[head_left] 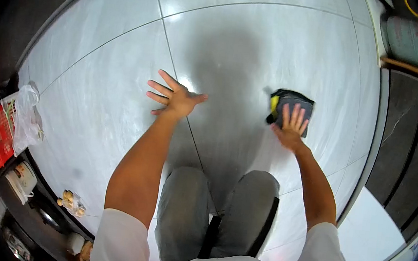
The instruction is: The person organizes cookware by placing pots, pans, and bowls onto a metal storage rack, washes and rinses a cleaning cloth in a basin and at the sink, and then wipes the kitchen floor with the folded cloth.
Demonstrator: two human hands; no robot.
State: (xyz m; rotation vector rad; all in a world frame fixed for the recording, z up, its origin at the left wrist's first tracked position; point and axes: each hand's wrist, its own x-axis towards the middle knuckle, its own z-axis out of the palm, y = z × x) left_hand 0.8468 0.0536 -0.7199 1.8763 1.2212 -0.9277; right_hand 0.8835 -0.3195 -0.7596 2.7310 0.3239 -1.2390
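My left hand (175, 99) is spread wide over the pale floor tiles (101, 88), with nothing in it; I cannot tell whether the palm touches the floor. To the right, a dark grey, roughly square piece that looks like a folded cloth (289, 99) lies on the tiles. It has black edging and a yellow patch on its left side. Flat on top of it rests my right hand (292, 126), fingers stretched out and slightly apart, covering its lower middle. The cloth and this hand are a little blurred.
My bent knees (186, 204) are at the bottom centre. At left are a white plastic bag (26, 111), a red package (0, 134), a white container (23, 180) and a bag of small tan items (71, 202). Dark panels (400, 130) and a white panel (371, 231) stand at right.
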